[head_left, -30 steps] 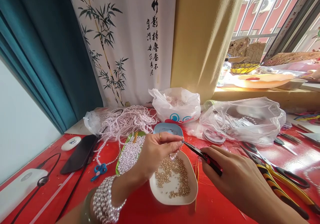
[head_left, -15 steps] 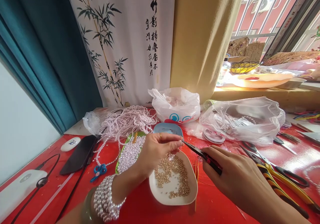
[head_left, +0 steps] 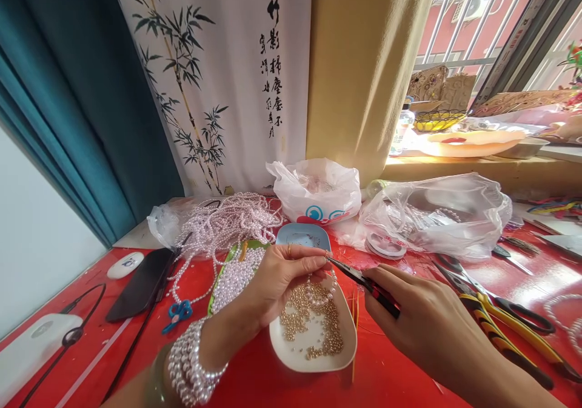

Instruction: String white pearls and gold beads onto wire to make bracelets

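My left hand (head_left: 282, 274) pinches a short loop of pearl beads (head_left: 321, 291) that hangs over a white dish (head_left: 313, 359) of small gold beads. My right hand (head_left: 427, 323) grips slim black-and-red pliers (head_left: 364, 284), whose tip meets my left fingertips. A wide pearl bracelet (head_left: 191, 371) wraps my left wrist. A green tray of loose pearls (head_left: 234, 274) lies just left of the dish.
Pearl strands (head_left: 227, 220) pile at the back, beside a blue dish (head_left: 304, 236) and plastic bags (head_left: 436, 214). Yellow-handled cutters and scissors (head_left: 504, 323) lie at right. A black phone (head_left: 140, 284), small blue scissors (head_left: 175, 314) and a white device with cable (head_left: 31, 347) lie at left.
The pearl loop now hangs lower and more visibly from my left fingers. Both hands have stayed almost in place, and the view has shifted slightly.
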Action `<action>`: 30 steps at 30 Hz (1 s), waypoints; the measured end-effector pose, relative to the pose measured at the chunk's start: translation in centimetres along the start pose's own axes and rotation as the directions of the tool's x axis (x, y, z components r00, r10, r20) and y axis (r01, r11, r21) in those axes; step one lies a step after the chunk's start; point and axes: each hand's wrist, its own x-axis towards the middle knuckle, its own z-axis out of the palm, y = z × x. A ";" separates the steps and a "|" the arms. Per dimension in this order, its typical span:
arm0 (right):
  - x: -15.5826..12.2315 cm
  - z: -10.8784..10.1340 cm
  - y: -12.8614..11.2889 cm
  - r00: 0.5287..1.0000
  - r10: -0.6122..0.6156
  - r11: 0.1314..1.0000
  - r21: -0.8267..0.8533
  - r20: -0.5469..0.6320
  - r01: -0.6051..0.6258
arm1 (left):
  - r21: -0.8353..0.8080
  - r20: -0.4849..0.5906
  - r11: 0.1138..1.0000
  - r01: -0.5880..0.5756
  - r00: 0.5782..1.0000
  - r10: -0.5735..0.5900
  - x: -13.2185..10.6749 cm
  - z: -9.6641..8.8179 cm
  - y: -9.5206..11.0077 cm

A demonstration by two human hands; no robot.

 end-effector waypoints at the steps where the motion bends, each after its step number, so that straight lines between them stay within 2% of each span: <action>1: 0.0 0.0 -0.1 1.000 0.002 1.000 0.008 0.002 -0.002 | 0.000 -0.002 1.000 -0.006 1.000 0.006 -0.1 0.1 0.0; 7: -0.2 0.2 -0.1 0.999 0.033 0.999 0.040 0.031 -0.035 | 0.027 -0.023 0.999 -0.038 0.999 0.039 -0.1 0.2 -0.3; 11: -0.2 0.4 0.0 0.995 0.056 0.996 0.069 0.084 -0.062 | 0.102 -0.014 0.987 -0.121 0.992 0.123 0.1 0.0 -0.8; 15: -0.2 0.2 0.0 0.999 0.036 0.998 0.044 0.041 -0.037 | 0.158 0.005 0.970 -0.184 0.983 0.186 0.0 0.0 -0.8; 20: -0.2 -0.2 0.1 1.000 -0.020 1.000 0.002 -0.014 0.020 | 0.151 0.040 0.970 -0.190 0.982 0.186 -0.4 0.2 -0.3; 24: 0.0 -0.5 0.2 1.000 -0.016 0.999 -0.029 -0.019 0.015 | 0.146 0.044 0.974 -0.171 0.985 0.167 -0.5 0.4 0.1; 30: 0.4 -0.9 2.0 0.990 0.091 0.991 -0.108 0.105 -0.080 | 0.127 0.069 0.983 -0.134 0.990 0.126 -0.1 -0.3 0.4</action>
